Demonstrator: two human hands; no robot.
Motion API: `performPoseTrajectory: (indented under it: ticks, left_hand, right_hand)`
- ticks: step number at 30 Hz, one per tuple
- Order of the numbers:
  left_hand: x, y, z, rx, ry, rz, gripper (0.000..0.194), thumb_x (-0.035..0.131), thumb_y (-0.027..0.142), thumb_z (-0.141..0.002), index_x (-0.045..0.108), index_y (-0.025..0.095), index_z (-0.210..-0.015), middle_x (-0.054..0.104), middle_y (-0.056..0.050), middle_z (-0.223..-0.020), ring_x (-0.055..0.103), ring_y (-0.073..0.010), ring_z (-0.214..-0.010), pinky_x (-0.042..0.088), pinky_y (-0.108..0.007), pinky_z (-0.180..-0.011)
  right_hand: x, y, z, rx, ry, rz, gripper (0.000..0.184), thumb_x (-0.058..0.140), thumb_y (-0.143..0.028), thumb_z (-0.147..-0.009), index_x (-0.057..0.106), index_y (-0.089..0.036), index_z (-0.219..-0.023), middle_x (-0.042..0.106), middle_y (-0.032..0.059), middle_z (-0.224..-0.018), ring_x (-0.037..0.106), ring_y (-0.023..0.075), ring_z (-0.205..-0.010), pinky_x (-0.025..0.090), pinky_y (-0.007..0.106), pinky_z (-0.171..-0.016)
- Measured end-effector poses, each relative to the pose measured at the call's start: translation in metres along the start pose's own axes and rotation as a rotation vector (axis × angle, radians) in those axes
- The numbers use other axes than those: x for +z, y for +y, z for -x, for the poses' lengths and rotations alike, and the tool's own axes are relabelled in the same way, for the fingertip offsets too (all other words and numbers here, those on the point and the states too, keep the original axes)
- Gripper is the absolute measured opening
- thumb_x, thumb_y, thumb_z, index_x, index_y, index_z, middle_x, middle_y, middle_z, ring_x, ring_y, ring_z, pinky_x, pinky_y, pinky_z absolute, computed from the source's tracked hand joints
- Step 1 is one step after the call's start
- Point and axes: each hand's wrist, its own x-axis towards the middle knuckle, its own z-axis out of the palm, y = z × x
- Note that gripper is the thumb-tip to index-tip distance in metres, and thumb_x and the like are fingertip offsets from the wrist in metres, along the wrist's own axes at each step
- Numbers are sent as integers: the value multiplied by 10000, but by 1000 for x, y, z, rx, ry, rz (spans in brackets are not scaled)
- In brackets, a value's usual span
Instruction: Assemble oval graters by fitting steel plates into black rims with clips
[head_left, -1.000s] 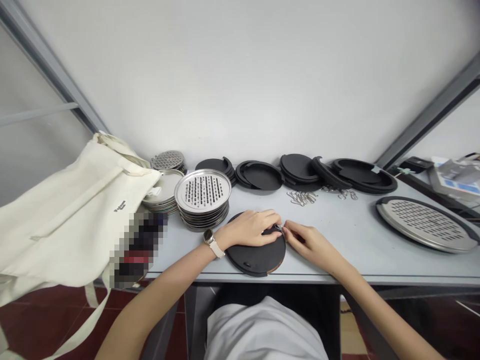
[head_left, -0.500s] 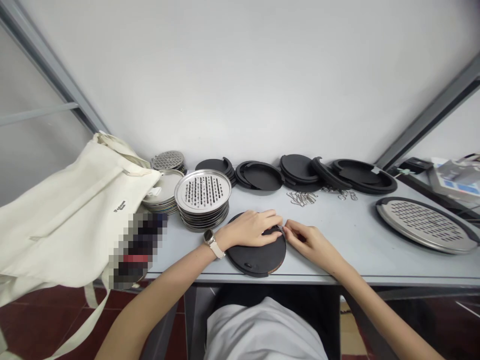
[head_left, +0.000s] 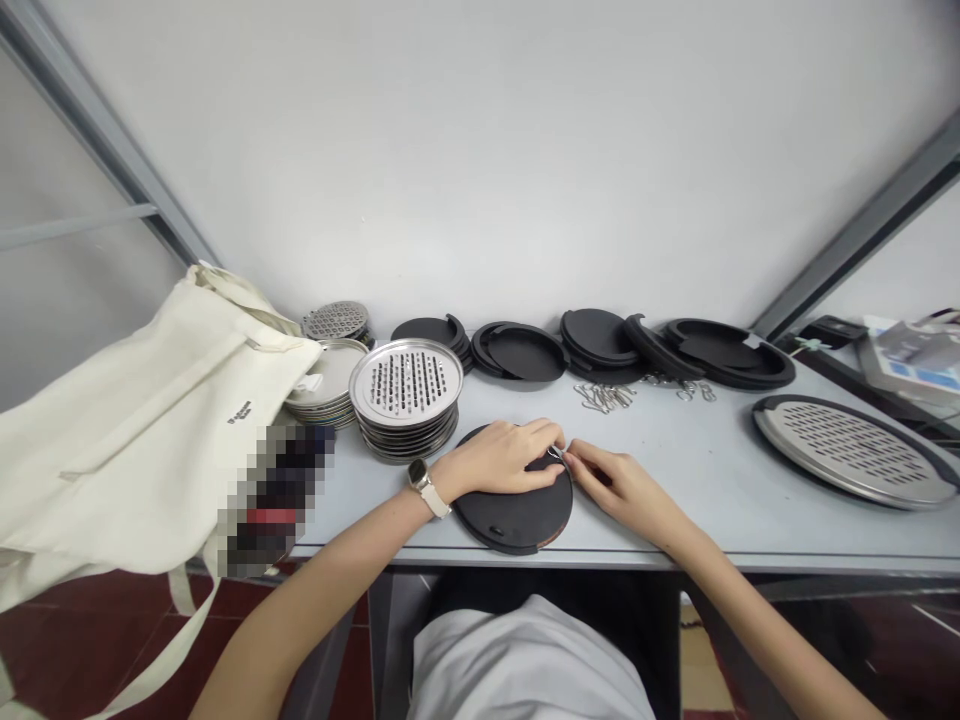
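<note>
A round black disc [head_left: 517, 515] lies flat near the table's front edge, with a small slot and a reddish-brown patch by its near rim. Across its upper part rests my left hand [head_left: 502, 458], thumb on the face and fingers curled towards the right edge, gripping it. At that edge a small shiny metal clip [head_left: 556, 453] shows between the two hands. My right hand [head_left: 619, 487] pinches the clip's outer end with thumb and forefinger. How the clip meets the disc is hidden by my fingers.
Stacked metal grater plates [head_left: 406, 385] stand at the left, beside a cream bag [head_left: 150, 430]. Black round holders [head_left: 529, 352] line the wall. Loose metal clips [head_left: 606, 397] lie before them. A large grater in a black rim [head_left: 855, 450] is at the right.
The metal clip shows more clearly between my hands now. My left fingers have curled slightly, while the right hand has barely shifted.
</note>
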Motion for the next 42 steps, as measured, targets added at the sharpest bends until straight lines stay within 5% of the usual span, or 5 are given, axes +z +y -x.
performPoseTrajectory:
  ticks: [32, 42]
  left_hand:
    - [3, -5, -1, 23, 31, 31, 183, 498, 347, -906, 465, 186, -826, 571, 15, -783, 507, -127, -667, 294, -260, -582]
    - [0, -3, -1, -41, -26, 58, 185, 512, 358, -898, 526, 187, -968, 543, 41, -694, 506, -112, -597, 284, -228, -548]
  right_hand:
    - [2, 6, 0, 30, -30, -30, 305, 359, -356, -963, 332, -216, -693, 305, -65, -594, 316, 106, -541, 285, 222, -528]
    - [0, 3, 2, 22, -24, -81, 206, 401, -347, -943, 435, -217, -787, 381, -67, -591, 356, 113, -541, 308, 225, -528]
